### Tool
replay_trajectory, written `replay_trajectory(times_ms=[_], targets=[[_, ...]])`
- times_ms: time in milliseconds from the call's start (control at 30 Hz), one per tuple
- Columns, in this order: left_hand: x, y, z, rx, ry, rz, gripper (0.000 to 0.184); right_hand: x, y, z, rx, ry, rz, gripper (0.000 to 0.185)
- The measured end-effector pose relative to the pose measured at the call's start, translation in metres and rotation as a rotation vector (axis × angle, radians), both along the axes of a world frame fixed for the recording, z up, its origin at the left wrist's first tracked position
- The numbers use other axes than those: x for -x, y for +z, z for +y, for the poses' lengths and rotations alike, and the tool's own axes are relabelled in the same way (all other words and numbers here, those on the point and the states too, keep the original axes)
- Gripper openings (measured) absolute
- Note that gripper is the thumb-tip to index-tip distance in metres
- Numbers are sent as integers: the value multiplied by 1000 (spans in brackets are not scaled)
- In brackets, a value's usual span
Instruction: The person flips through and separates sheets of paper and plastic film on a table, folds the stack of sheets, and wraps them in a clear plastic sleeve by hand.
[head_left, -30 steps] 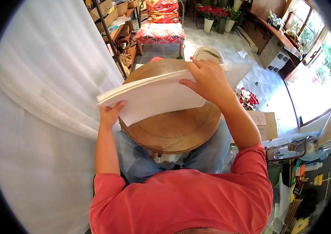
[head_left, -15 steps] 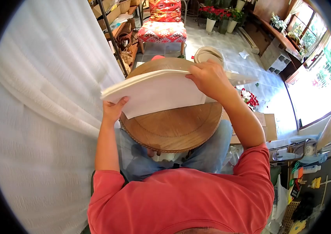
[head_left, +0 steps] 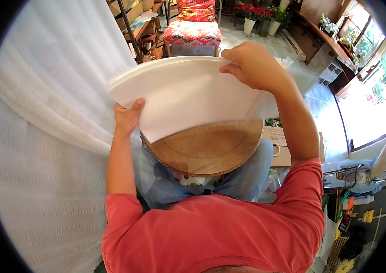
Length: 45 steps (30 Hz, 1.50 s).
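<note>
A stack of large white paper sheets point(head_left: 188, 93) is held up, tilted, above a round wooden table point(head_left: 206, 150). My left hand point(head_left: 128, 117) grips the stack at its lower left edge, thumb on the near face and fingers behind. At the upper right edge my right hand point(head_left: 254, 66) pinches the sheets between thumb and fingers. The paper bows upward between both hands, and its right end is blurred. Much of the tabletop's far side is hidden behind the paper.
A white curtain point(head_left: 56, 136) hangs close on the left. Ahead stands a chair with a red patterned seat point(head_left: 193, 32), beside shelves of baskets. Potted red flowers point(head_left: 252, 13) stand farther back. A cardboard box point(head_left: 281, 157) with a tape roll point(head_left: 276, 149) is right of the table.
Both hands have lifted the paper stack, the right one more, so more of its face shows. The right end now swings in a blur and covers the round beige object behind the table.
</note>
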<state>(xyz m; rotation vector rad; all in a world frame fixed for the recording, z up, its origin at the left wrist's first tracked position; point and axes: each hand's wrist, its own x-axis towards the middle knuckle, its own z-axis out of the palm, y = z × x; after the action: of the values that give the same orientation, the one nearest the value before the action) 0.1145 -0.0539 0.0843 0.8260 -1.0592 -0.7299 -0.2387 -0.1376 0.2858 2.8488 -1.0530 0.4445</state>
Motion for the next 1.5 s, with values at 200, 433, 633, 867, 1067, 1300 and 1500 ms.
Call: replay_trajectory(times_ms=[200,433,633,867,1067,1300,1500], targets=[[-4,20,-16,-253,31,-126,46,5,-5,-23,54,15,13,25],[-6,1,-100,-568,-160,-140,41,-12,-69,-181,-278,9,174,49],[-14,-98,-161,-802,-138,-233,38,-46,-217,-263,-359,-2,466,57],[-17,-101,-180,-862,-139,-400,38,-26,-277,-276,-656,-182,236,64],[-52,-103,-188,-887,-62,-420,38,50,-288,-269,-547,-364,86,67],[-57,-89,-186,-968,-97,-396,41,183,-303,-238,-780,-501,-608,47],[-70,-100,-168,-834,-347,-248,38,185,-323,-166,-1057,-734,-789,30]])
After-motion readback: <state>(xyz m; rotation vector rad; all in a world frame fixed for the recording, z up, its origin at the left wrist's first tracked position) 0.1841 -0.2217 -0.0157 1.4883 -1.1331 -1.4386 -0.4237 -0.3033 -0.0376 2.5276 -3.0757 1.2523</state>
